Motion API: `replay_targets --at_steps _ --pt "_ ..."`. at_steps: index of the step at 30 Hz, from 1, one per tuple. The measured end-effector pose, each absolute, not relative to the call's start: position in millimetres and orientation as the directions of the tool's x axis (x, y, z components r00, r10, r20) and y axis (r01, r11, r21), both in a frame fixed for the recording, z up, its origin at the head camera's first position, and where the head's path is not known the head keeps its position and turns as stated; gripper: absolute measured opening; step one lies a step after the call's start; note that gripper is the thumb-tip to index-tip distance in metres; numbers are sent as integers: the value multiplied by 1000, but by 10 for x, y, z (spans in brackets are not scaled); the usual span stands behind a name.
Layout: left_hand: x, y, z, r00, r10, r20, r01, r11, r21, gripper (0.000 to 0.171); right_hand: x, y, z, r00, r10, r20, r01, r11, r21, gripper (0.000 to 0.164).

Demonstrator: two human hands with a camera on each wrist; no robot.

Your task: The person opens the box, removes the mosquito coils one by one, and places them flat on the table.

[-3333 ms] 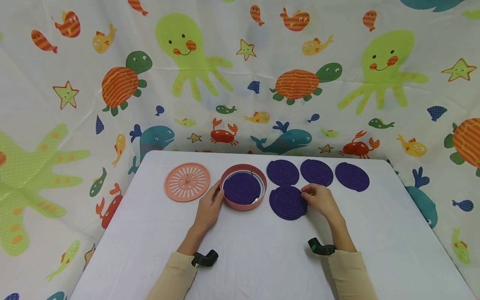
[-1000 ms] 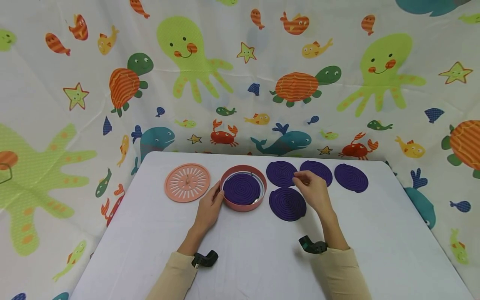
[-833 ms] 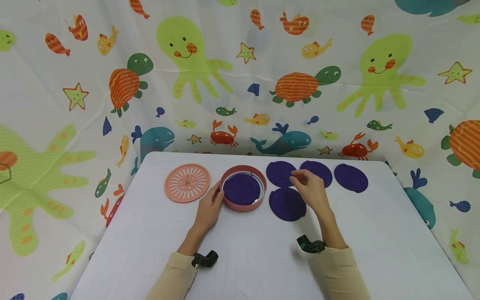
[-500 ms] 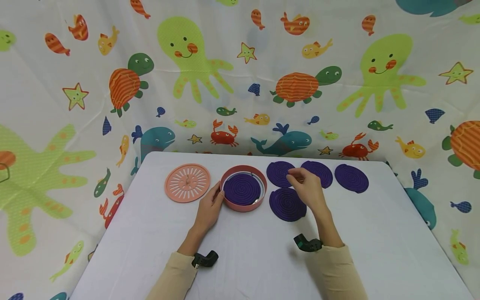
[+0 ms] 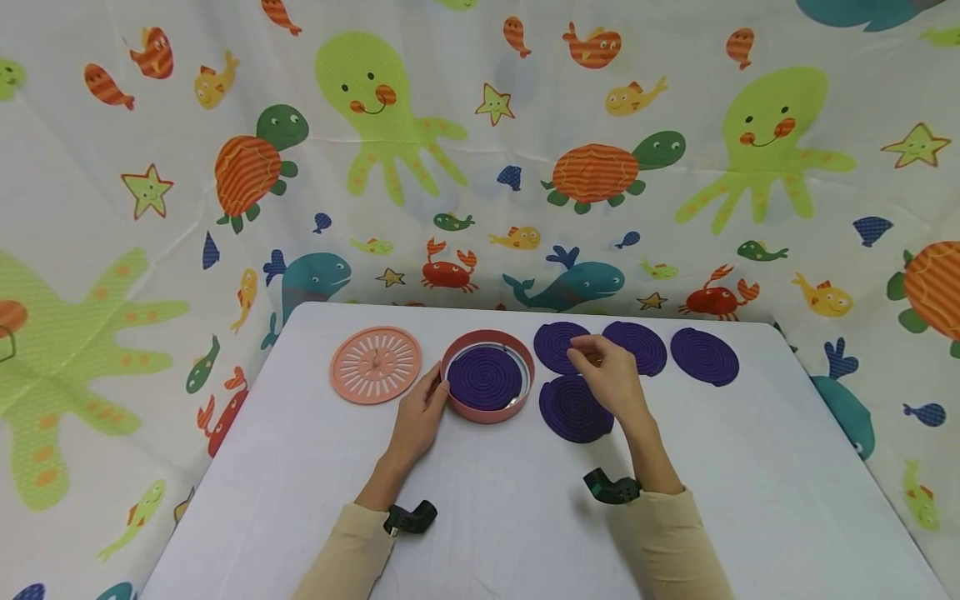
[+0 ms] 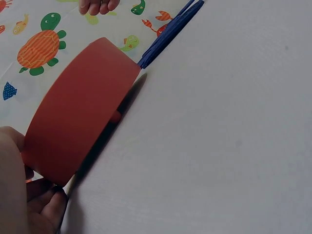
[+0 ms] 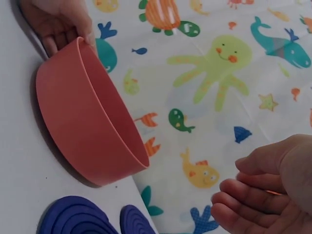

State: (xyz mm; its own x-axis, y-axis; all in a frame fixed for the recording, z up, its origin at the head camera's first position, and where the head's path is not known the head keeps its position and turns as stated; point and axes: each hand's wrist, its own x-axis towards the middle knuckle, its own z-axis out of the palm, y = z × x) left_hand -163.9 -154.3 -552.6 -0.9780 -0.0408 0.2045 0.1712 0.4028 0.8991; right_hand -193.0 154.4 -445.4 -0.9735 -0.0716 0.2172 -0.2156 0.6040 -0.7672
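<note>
A round pink mosquito coil tin (image 5: 488, 416) stands near the table's far side with a purple mosquito coil (image 5: 483, 379) inside. My left hand (image 5: 417, 415) grips the tin's left wall; in the left wrist view its fingers curl at the lower edge, and the tin (image 6: 83, 107) is seen from the side. My right hand (image 5: 611, 375) hovers over the coils right of the tin, fingers loosely bent and holding nothing, as the right wrist view also shows. Beneath it lie a near coil (image 5: 573, 410) and a far coil (image 5: 557, 348), both partly covered by the hand.
A pink slotted lid (image 5: 375, 367) lies flat left of the tin. Two more purple coils, a middle one (image 5: 647, 346) and a right one (image 5: 705, 357), lie in the back row. A patterned cloth (image 5: 480, 150) hangs behind the white table (image 5: 510, 517).
My right hand has left the near coil's right edge, rising and drifting left toward the tin. The left hand, the tin and the coils have stayed in place.
</note>
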Motion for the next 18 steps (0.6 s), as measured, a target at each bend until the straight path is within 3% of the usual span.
replay_targets --at_steps 18 --pt "-1652 -1546 -5510 -979 -42 200 167 403 900 51 -1966 1392 -4508 -976 -87 200 -213 592 -777 29"
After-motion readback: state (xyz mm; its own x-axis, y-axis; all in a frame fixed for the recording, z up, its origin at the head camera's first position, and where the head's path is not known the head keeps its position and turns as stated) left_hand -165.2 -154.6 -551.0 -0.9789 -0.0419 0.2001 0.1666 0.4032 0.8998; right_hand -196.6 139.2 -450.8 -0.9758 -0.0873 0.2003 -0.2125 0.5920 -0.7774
